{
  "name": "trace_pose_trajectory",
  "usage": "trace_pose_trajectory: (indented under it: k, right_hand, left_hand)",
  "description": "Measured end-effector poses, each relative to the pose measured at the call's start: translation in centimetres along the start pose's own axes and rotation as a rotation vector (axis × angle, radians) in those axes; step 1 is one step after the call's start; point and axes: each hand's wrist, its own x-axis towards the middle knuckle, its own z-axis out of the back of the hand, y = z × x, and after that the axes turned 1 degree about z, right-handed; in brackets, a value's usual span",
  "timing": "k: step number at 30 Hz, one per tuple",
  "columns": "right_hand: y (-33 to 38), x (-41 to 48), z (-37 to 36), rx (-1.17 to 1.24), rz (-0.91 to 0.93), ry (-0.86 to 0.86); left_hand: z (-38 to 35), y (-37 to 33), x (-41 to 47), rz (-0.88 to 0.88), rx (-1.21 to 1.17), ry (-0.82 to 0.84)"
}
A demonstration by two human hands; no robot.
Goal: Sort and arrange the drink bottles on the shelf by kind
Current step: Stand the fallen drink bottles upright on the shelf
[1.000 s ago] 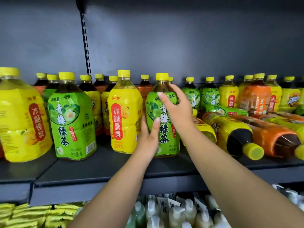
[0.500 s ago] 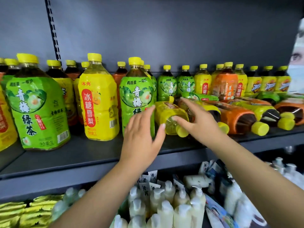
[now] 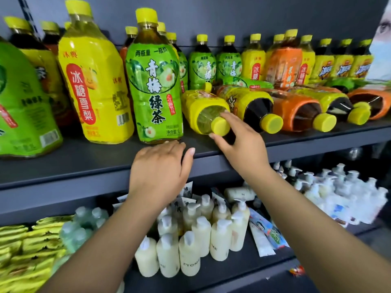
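Right hand (image 3: 239, 142) comes in from the lower right, forefinger over the top of the cap and thumb underneath it, so the fingers are clamped on the cap of the tipped-over yellow bottle (image 3: 201, 104). That bottle's lying on its side on the shelf (image 3: 84, 163), cap pointing out at the person, long axis running back and a bit left from the fingers.

Left hand (image 3: 160, 166) is palm down over the shelf's front lip, fingers relaxed and close together, thumb out to the right, holding nothing. Just past its fingertips stands the green bottle (image 3: 154, 81), upright, cap up. Can't tell if they touch its base.

The other bottles (image 3: 296, 115) lie on their sides right of the right hand's fingers, caps outward too.
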Motion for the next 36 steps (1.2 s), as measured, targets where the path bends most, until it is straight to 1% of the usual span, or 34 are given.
trace_pose_trajectory:
  k: [3, 7, 10, 13, 16, 18, 20, 22, 26, 27, 29, 31, 33, 36]
  right_hand:
    - [0.0, -0.1, 0.2, -0.028, 0.010, 0.029]
    - [-0.1, -0.9, 1.2, -0.177, 0.185, -0.095]
    - [0.4, -1.9, 2.9, -0.148, 0.275, -0.178]
    - [1.8, -1.9, 4.7, -0.080, 0.321, -0.255]
    - [3.1, -1.1, 6.0, -0.041, 0.366, -0.348]
    - [3.8, -0.4, 6.8, -0.020, 0.377, -0.386]
    - [4.5, 0.7, 7.6, 0.041, 0.340, -0.413]
    - [5.5, 2.3, 8.3, 0.135, 0.269, -0.423]
    - [7.3, 6.7, 8.1, 0.262, 0.142, -0.371]
    - [7.6, 7.8, 7.6, 0.291, 0.115, -0.358]
    - [7.7, 10.0, 6.4, 0.358, 0.053, -0.315]
    - [7.7, 11.9, 4.8, 0.412, -0.012, -0.259]
    - [7.3, 12.9, 3.5, 0.438, -0.046, -0.241]
    - [6.7, 13.0, 2.3, 0.371, -0.052, -0.236]
  left_hand:
    - [0.0, -0.1, -0.2, -0.011, -0.001, -0.014]
    - [0.2, -0.1, -0.4, -0.024, 0.000, -0.059]
    - [0.1, -0.1, -0.4, -0.003, -0.013, -0.079]
    - [0.0, -0.2, -0.2, 0.030, -0.044, -0.134]
    - [0.3, -0.3, -0.1, 0.079, -0.123, -0.119]
    - [0.6, -0.3, 0.0, 0.077, -0.140, -0.117]
    - [0.7, -0.2, -0.1, 0.048, -0.152, -0.109]
    - [0.6, -0.1, -0.1, 0.058, -0.194, -0.076]
    - [1.6, -0.9, 0.3, 0.082, -0.233, 0.002]
    - [1.6, -0.9, 0.5, 0.105, -0.291, 0.048]
    - [2.0, -1.0, 1.4, 0.194, -0.507, 0.163]
    - [1.8, -0.8, 2.7, 0.210, -0.662, 0.173]
    - [1.3, -0.6, 3.8, 0.216, -0.680, 0.157]
    - [0.5, -0.6, 4.5, 0.228, -0.609, 0.182]
